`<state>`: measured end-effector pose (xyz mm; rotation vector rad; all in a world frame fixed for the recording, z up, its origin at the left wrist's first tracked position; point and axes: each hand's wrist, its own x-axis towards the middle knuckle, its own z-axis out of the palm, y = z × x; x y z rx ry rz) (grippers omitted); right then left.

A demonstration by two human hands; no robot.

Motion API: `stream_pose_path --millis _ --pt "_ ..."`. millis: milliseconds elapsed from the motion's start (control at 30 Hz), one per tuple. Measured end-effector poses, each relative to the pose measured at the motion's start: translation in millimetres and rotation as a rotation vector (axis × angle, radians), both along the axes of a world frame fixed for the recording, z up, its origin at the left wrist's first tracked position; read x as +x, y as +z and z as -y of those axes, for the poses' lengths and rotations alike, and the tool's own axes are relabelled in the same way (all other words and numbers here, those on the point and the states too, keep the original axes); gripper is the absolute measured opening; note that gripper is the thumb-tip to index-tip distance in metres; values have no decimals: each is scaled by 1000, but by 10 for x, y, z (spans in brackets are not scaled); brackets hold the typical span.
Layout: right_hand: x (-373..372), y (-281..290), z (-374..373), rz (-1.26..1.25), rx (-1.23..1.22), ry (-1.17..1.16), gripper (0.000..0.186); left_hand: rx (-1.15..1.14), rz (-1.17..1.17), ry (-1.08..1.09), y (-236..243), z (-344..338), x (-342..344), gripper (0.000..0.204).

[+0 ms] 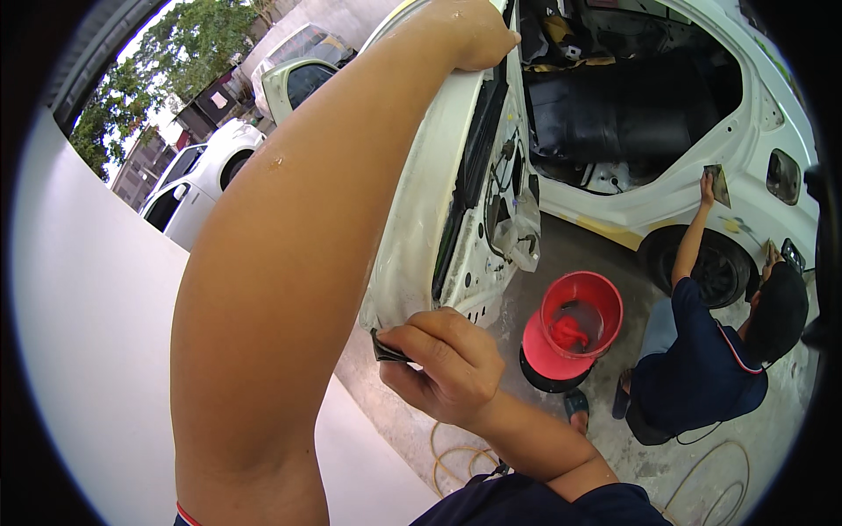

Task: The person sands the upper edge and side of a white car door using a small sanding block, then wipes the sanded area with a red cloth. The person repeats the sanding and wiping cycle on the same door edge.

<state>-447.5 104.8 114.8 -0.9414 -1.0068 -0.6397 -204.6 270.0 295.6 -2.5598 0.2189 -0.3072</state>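
My left arm reaches up across the view, and my left hand is closed over the top of a white car door. Its fingertips are partly hidden behind the door frame. Lower down, my right hand pinches a small folded piece of dark sandpaper close to the door's bottom corner. Whether the sandpaper touches the paint I cannot tell. The door stands open, its inner panel stripped, with a loose plastic sheet hanging from it.
A red bucket with water and a red cloth stands beside a red and black stool. At right a co-worker crouches, pressing a sheet to the white car body. A hose lies on the floor; a white wall stands left.
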Motion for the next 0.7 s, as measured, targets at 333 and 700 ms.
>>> stream_pose_path --millis 333,700 --pt "-14 -69 -28 -23 9 13 27 -29 -20 33 16 61 -47 56" --pt "-45 -61 -97 -93 49 18 26 50 -20 -2 -26 -61 33 53"
